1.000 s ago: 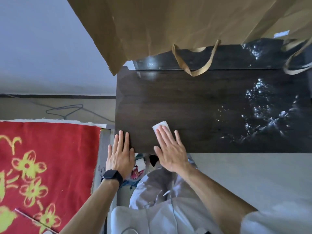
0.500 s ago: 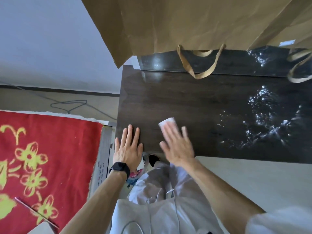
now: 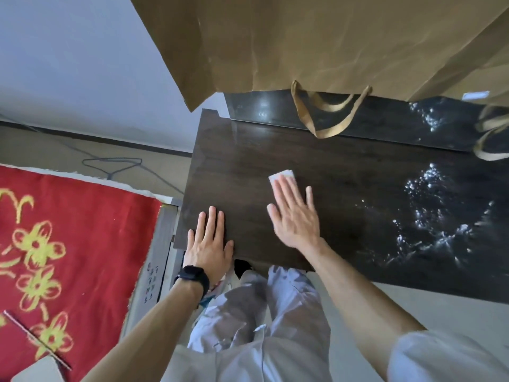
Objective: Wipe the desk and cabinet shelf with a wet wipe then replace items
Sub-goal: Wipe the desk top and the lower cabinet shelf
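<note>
Slowly the right hand (image 3: pixel 296 219) had pushed the wet wipe (image 3: pixel 282 175) farther from the near edge of the dark counter (image 3: pixel 358 188). It pressed flat and straight-fingered, with the wipe peeking out at its twelve o'clock. The left hand (image 3: pixel 209 244) stayed flat at the near corner, holding nothing. Wet streaks (image 3: pixel 435 216) glistened at three o'clock, a brown paper bag (image 3: pixel 303 45) hung at twelve, and a red flowered cloth (image 3: pixel 68 244) lay at nine.
</note>
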